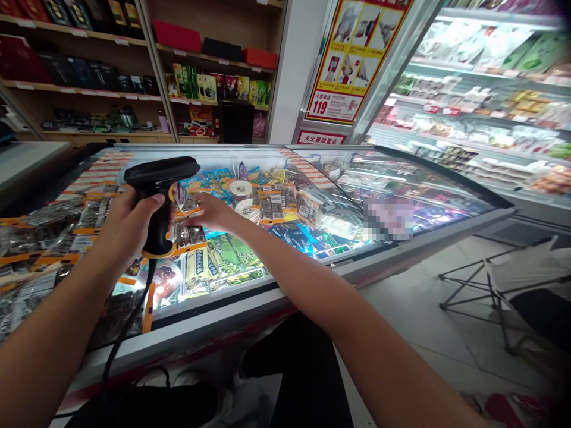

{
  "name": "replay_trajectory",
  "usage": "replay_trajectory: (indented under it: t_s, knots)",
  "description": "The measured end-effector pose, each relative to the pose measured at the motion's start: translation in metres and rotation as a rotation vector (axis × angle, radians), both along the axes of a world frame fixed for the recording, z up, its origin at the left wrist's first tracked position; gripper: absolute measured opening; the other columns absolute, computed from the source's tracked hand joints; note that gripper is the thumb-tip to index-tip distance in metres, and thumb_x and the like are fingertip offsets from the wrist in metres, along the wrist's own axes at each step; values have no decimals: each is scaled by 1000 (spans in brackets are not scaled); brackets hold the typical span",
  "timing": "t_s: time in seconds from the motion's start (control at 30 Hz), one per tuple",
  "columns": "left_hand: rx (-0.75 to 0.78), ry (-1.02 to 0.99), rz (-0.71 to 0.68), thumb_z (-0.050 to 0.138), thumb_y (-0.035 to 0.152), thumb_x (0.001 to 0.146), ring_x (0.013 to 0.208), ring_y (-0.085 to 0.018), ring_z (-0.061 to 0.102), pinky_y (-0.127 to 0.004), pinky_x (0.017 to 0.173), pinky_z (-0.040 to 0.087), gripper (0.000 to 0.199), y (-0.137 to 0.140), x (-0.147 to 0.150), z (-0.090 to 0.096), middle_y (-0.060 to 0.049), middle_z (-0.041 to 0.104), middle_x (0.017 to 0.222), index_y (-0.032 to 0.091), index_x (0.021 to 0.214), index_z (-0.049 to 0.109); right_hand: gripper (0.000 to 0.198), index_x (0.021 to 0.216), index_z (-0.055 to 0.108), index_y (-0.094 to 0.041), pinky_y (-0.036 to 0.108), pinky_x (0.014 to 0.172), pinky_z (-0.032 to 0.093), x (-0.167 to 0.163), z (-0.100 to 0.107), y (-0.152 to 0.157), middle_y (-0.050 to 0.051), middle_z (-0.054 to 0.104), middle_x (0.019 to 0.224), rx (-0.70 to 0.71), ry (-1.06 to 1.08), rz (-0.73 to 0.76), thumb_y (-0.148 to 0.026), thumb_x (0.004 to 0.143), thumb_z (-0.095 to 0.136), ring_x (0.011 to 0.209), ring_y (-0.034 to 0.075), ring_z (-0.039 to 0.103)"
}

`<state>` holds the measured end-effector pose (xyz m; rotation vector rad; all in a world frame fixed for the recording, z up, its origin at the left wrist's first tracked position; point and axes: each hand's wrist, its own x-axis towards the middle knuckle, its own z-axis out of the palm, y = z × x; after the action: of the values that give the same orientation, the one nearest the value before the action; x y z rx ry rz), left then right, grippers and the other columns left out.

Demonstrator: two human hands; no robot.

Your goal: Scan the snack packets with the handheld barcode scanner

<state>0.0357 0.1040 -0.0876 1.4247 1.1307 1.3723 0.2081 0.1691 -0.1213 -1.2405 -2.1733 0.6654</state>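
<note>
My left hand (122, 223) is wrapped round the grip of a black handheld barcode scanner (160, 172), held over the left part of a chest freezer (250, 302). A black cable runs down from the scanner's handle. Just right of the scanner, my right hand (212, 213) reaches into the freezer, its fingers closed at a dark snack packet with orange edging (190, 234). The scanner partly hides this packet. Similar packets (91, 215) lie in a heap on the left. Green ice-pop packs (232, 252) and round white-lidded tubs (241, 189) lie nearby.
A sliding glass lid (401, 178) covers the freezer's right side. Wooden shelves (89, 92) with boxes stand behind, beside a fire-notice poster (357, 59). A lit refrigerated display (482, 107) is on the right. A folding chair (513, 270) stands on the tiled floor.
</note>
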Motion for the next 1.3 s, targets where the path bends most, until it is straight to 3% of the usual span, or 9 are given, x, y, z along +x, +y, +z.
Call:
replay_trajectory:
  t_s: [0.2, 0.3, 0.4, 0.6, 0.83, 1.1, 1.3]
  knots:
    - [-41, 49, -14, 61, 30, 82, 49, -16, 56, -26, 45, 43, 13, -3, 2, 1, 0, 62, 64, 18, 87, 61, 31, 112, 71, -14, 33, 71, 55, 30, 15, 15, 9, 72, 98, -248, 275, -72, -28, 85, 79, 79, 19, 67]
    - [-51, 59, -60, 58, 28, 84, 49, -15, 55, -26, 46, 43, 11, -7, 3, 3, 0, 61, 64, 18, 88, 61, 27, 107, 70, -16, 31, 73, 54, 40, 14, 29, 4, 71, 86, -259, 521, -101, -20, 82, 79, 78, 17, 67]
    - [-97, 20, -96, 58, 29, 84, 49, -14, 55, -26, 47, 43, 13, -9, 5, 5, 0, 61, 64, 17, 88, 59, 22, 97, 70, -19, 29, 81, 54, 49, 13, 44, 1, 73, 86, -263, 786, -93, -14, 77, 78, 84, 15, 68]
    - [-222, -23, -206, 59, 35, 87, 52, -15, 56, -27, 51, 43, 19, -9, 11, -2, 0, 61, 65, 18, 92, 54, 28, 89, 70, -21, 28, 82, 53, 68, 23, 50, -2, 72, 84, -214, 1069, -111, -24, 66, 85, 84, 15, 66]
    - [-300, 30, -338, 61, 48, 90, 58, -14, 59, -26, 53, 45, 30, -11, 17, -10, -1, 64, 73, 19, 90, 54, 22, 89, 68, -21, 25, 73, 53, 72, 31, 44, -3, 66, 82, -273, 1127, -204, -20, 70, 80, 81, 13, 64]
    - [-232, 175, -417, 62, 59, 86, 60, -14, 56, -28, 56, 44, 42, -14, 24, -12, -2, 61, 71, 17, 82, 57, 16, 87, 69, -20, 23, 66, 49, 67, 34, 39, -1, 66, 82, -240, 1118, -231, -13, 74, 75, 80, 13, 61]
    - [-216, 120, -465, 61, 55, 89, 61, -15, 55, -28, 56, 45, 38, -12, 22, -14, -1, 61, 71, 18, 88, 56, 24, 93, 69, -20, 22, 48, 34, 69, 32, 39, -3, 62, 79, -219, 1050, -246, -23, 71, 78, 60, 9, 47]
